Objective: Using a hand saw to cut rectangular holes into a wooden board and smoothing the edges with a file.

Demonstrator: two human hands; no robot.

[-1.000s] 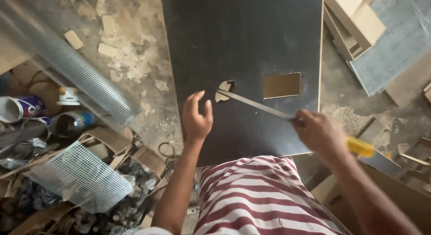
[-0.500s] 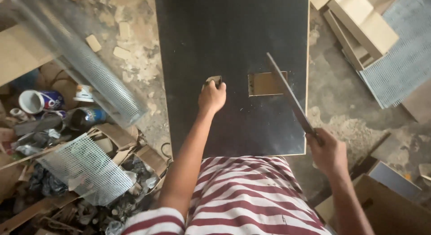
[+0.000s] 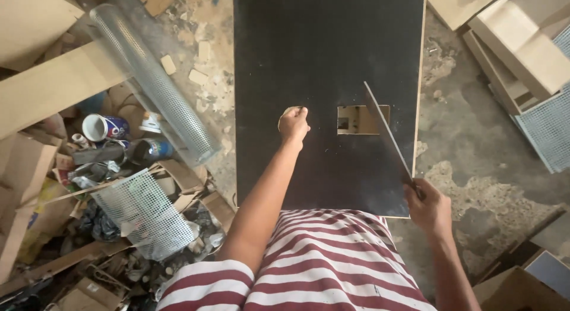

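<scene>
Seen from above, we stand over a black board (image 3: 320, 55) laid flat on a workshop floor, our striped shirt (image 3: 332, 257) filling the near edge of the view. Our left hand (image 3: 294, 125) reaches out to a small pale opening (image 3: 286, 113) in the board, fingers curled together over it; whether they pinch a loose offcut or only press on the edge we cannot tell, since the knuckles cover most of it. Our right hand (image 3: 428, 209) is closed around the handle of a narrow saw (image 3: 387, 131), gripped at the board's near right corner, its blade slanting up and away across a square cutout (image 3: 358, 120) just right of the left hand. The blade appears raised clear of the surface rather than seated in a cut.

We judge the work to be at the cutting of openings in the board, with the square one finished and the smaller one in hand; any further sawing would call for the blade tip to be set back into that smaller opening.

The saw's handle is hidden inside the fist. To the left lie a perforated metal tube (image 3: 155, 82), white mesh (image 3: 147, 211), cans and cardboard scraps; the far right holds stacked wooden boxes (image 3: 522, 43), cut off by the frame.
</scene>
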